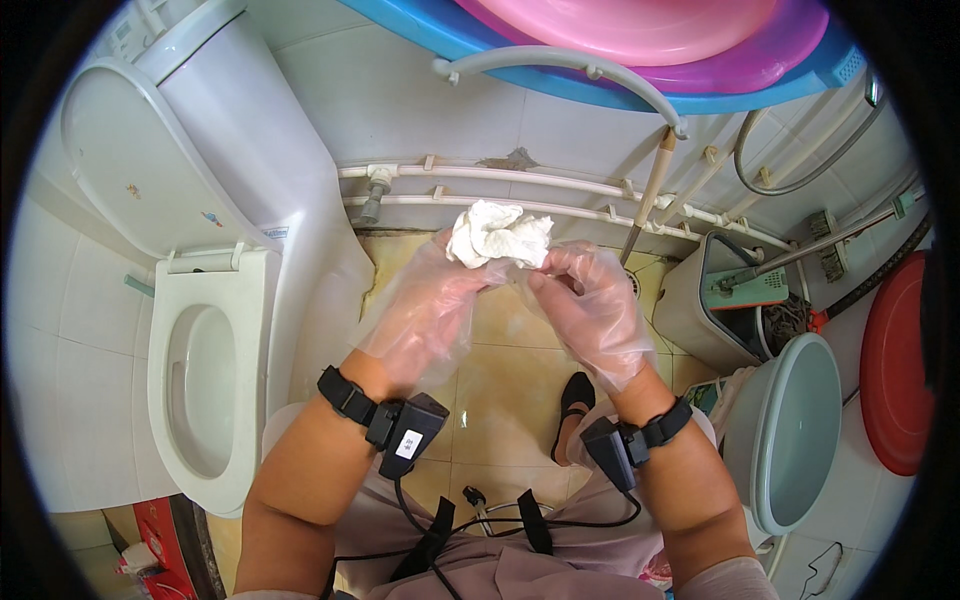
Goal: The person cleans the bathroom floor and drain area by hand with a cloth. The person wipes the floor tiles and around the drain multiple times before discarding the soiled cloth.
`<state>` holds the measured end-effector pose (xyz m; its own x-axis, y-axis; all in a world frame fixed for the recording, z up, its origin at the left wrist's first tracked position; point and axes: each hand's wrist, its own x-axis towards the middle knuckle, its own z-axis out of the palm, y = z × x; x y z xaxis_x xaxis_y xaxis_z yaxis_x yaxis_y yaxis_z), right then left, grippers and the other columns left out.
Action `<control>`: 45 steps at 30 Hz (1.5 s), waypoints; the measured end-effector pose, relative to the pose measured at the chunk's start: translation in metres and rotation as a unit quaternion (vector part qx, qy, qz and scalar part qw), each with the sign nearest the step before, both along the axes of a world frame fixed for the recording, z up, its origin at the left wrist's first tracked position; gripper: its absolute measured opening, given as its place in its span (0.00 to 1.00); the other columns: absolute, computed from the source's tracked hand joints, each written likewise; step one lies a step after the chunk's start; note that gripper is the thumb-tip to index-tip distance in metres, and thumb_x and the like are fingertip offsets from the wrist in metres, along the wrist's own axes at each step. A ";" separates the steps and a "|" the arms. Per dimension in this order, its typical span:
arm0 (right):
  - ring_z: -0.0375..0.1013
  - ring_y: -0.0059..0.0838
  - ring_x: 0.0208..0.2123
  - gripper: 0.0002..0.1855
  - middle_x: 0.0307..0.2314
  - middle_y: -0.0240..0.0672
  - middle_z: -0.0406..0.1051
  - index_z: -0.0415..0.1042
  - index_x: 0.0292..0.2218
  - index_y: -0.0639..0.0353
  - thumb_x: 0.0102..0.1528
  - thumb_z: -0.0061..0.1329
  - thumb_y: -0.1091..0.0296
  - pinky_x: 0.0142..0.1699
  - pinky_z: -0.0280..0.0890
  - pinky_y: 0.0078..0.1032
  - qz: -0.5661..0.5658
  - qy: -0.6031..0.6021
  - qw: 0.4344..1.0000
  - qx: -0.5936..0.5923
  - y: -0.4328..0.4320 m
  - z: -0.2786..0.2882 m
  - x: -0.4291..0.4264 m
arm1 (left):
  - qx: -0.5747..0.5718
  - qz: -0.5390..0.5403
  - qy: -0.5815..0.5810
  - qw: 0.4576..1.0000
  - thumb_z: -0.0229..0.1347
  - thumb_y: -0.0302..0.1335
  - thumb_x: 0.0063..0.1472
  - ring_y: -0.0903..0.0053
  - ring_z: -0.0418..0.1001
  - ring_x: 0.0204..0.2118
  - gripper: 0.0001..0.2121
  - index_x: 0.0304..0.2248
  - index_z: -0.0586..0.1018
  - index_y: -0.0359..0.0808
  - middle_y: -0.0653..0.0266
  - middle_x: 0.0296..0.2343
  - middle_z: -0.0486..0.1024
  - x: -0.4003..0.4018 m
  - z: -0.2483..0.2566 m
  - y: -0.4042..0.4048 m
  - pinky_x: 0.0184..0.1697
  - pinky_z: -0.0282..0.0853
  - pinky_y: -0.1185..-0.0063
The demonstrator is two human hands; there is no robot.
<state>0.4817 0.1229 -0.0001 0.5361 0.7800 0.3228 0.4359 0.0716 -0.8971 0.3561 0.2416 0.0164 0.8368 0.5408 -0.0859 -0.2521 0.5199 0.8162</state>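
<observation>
A crumpled white cloth or wad of tissue (499, 236) is held up in front of me, above the floor. My left hand (431, 311), in a loose clear plastic glove, supports it from below and the left, its fingertips partly hidden by the wad. At the wad's lower right edge, the thumb and fingers of my gloved right hand (589, 307) are pinched together. Glove film bunches between the two hands, so the exact contact there is hard to see. A black strap with a small device (412, 435) sits on each forearm.
To the left stands a toilet (202, 390) with its lid raised. White pipes (510, 176) run along the tiled wall. Stacked basins (637, 37) hang overhead near a wooden handle (649, 191). On the right are a grey bin (679, 307), a pale green basin (802, 435) and a red basin (896, 367).
</observation>
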 end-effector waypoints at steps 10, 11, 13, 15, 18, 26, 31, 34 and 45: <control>0.62 0.19 0.24 0.23 0.21 0.25 0.65 0.71 0.35 0.67 0.52 0.52 0.51 0.33 0.60 0.18 0.081 0.294 0.945 -0.116 -0.011 0.022 0.008 | 0.136 0.012 0.110 0.984 0.59 0.14 0.48 0.82 0.70 0.42 0.21 0.43 0.74 0.38 0.72 0.39 0.72 0.007 -0.018 0.004 0.45 0.67 0.82; 0.63 0.18 0.25 0.22 0.21 0.25 0.66 0.71 0.36 0.66 0.52 0.52 0.52 0.33 0.60 0.18 0.085 0.309 0.940 -0.121 -0.011 0.021 0.009 | 0.137 0.004 0.106 0.985 0.59 0.15 0.48 0.82 0.70 0.43 0.20 0.42 0.75 0.38 0.71 0.39 0.72 0.008 -0.018 0.004 0.44 0.68 0.82; 0.60 0.14 0.23 0.23 0.22 0.24 0.65 0.70 0.34 0.66 0.51 0.52 0.50 0.28 0.55 0.15 0.078 0.196 0.971 -0.111 -0.007 0.021 0.006 | 0.161 0.001 0.091 0.983 0.59 0.15 0.48 0.82 0.69 0.43 0.18 0.40 0.76 0.37 0.71 0.40 0.71 0.009 -0.021 0.004 0.43 0.69 0.83; 0.59 0.12 0.22 0.23 0.22 0.24 0.65 0.70 0.34 0.65 0.50 0.52 0.51 0.26 0.53 0.13 0.075 0.154 0.980 -0.097 -0.005 0.021 0.003 | 0.209 0.012 0.065 0.976 0.60 0.16 0.48 0.82 0.69 0.43 0.16 0.38 0.77 0.37 0.70 0.40 0.71 0.009 -0.028 0.005 0.42 0.69 0.83; 0.60 0.12 0.24 0.22 0.25 0.25 0.66 0.69 0.37 0.64 0.49 0.54 0.54 0.28 0.55 0.12 0.095 0.203 0.973 -0.054 -0.006 0.018 0.001 | 0.279 0.007 0.058 0.959 0.60 0.17 0.48 0.81 0.68 0.43 0.15 0.38 0.78 0.36 0.69 0.42 0.69 0.007 -0.030 0.007 0.43 0.68 0.82; 0.59 0.13 0.22 0.18 0.22 0.23 0.66 0.73 0.34 0.63 0.52 0.52 0.56 0.25 0.52 0.15 0.058 0.216 0.972 0.074 -0.013 0.004 0.017 | 0.169 0.009 0.083 0.982 0.58 0.24 0.51 0.80 0.68 0.42 0.24 0.49 0.69 0.31 0.66 0.41 0.70 -0.002 0.006 0.009 0.44 0.65 0.81; 0.59 0.14 0.21 0.18 0.20 0.26 0.65 0.69 0.29 0.63 0.50 0.53 0.54 0.25 0.52 0.14 0.019 0.219 0.974 -0.053 -0.009 0.028 0.005 | 0.239 -0.011 0.145 0.960 0.58 0.30 0.54 0.83 0.67 0.41 0.22 0.48 0.70 0.30 0.65 0.39 0.71 -0.002 0.002 0.005 0.43 0.64 0.83; 0.59 0.16 0.19 0.19 0.17 0.29 0.63 0.68 0.24 0.62 0.50 0.54 0.53 0.24 0.53 0.16 -0.006 0.194 0.977 -0.089 -0.001 0.027 0.001 | 0.241 -0.015 0.200 0.950 0.59 0.32 0.55 0.85 0.66 0.41 0.21 0.46 0.72 0.30 0.67 0.37 0.72 -0.001 0.003 0.006 0.43 0.64 0.84; 0.63 0.17 0.24 0.15 0.22 0.28 0.66 0.69 0.31 0.64 0.50 0.54 0.60 0.29 0.58 0.17 0.067 0.276 0.959 -0.012 0.016 0.025 -0.009 | 0.269 0.032 0.182 0.945 0.57 0.41 0.57 0.84 0.66 0.39 0.19 0.38 0.74 0.32 0.71 0.34 0.70 -0.015 0.002 0.009 0.46 0.59 0.82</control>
